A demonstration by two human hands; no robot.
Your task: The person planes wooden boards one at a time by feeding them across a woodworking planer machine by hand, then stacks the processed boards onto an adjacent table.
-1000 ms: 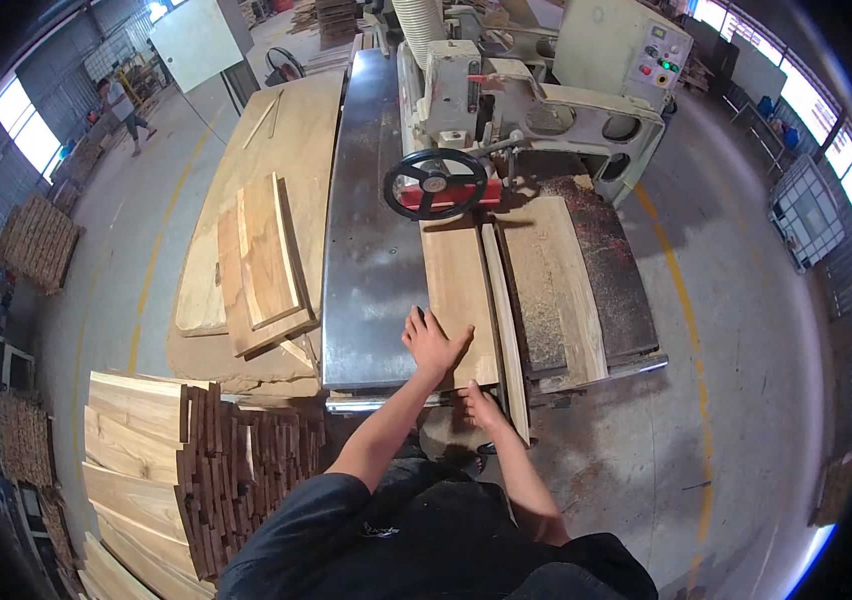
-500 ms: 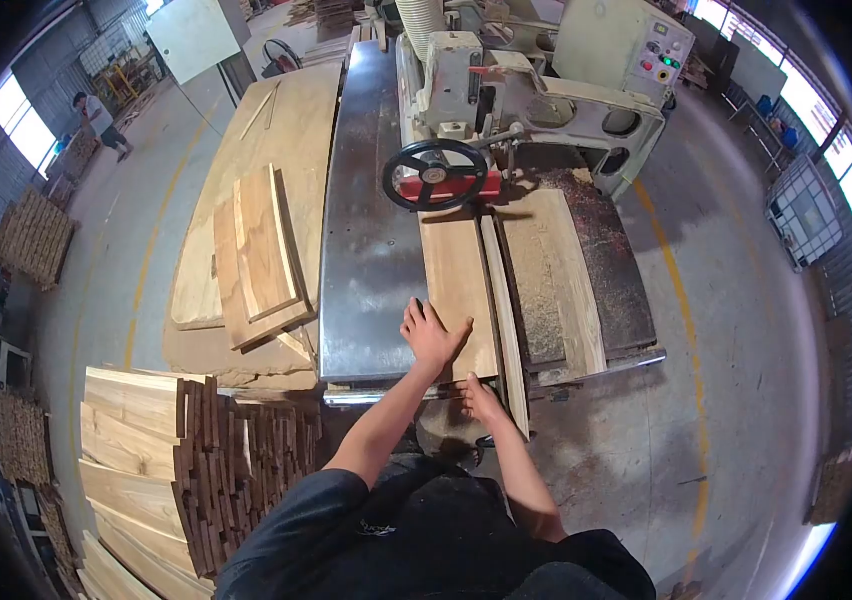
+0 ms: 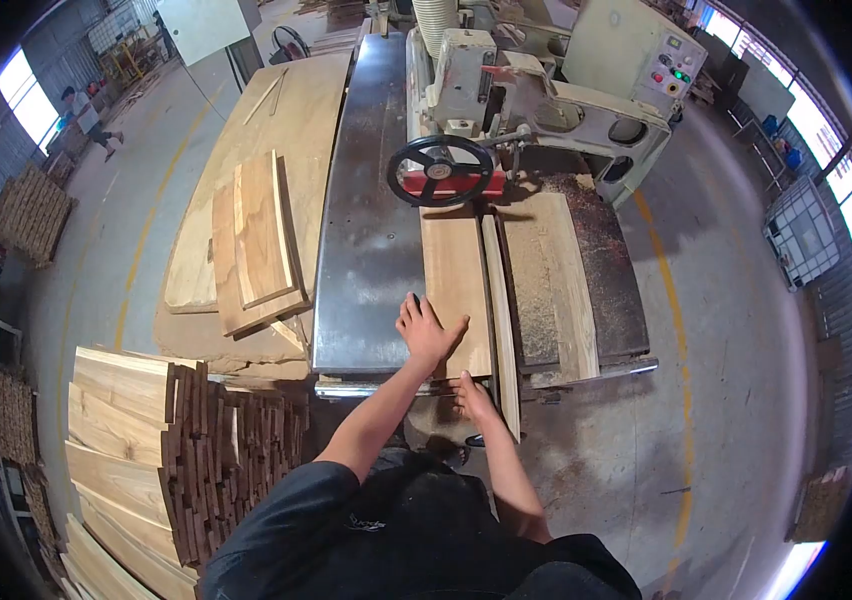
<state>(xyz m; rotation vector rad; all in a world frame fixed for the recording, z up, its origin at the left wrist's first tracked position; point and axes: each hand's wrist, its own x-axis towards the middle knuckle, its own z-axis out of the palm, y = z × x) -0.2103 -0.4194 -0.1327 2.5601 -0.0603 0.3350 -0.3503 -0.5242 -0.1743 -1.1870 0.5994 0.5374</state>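
Observation:
A light wooden board lies on the steel machine table, its far end under the red guard below a black handwheel. My left hand rests on top of the board near its left edge, fingers spread. At the board's near end is my right hand, thumb up and fingers loosely extended, seemingly against the end edge; the exact contact is hard to see. Just right of the board runs a narrow wooden strip, which sticks out past the table's front edge.
Another plank lies in sawdust on the right. Several boards rest on a wooden side table at left, including a reddish board. A tall stack of boards stands front left. The control panel is back right; a person walks far left.
The view has shifted slightly. Both hands keep nearly the same place at the board, with little visible movement of it. The person in the background has taken a step.

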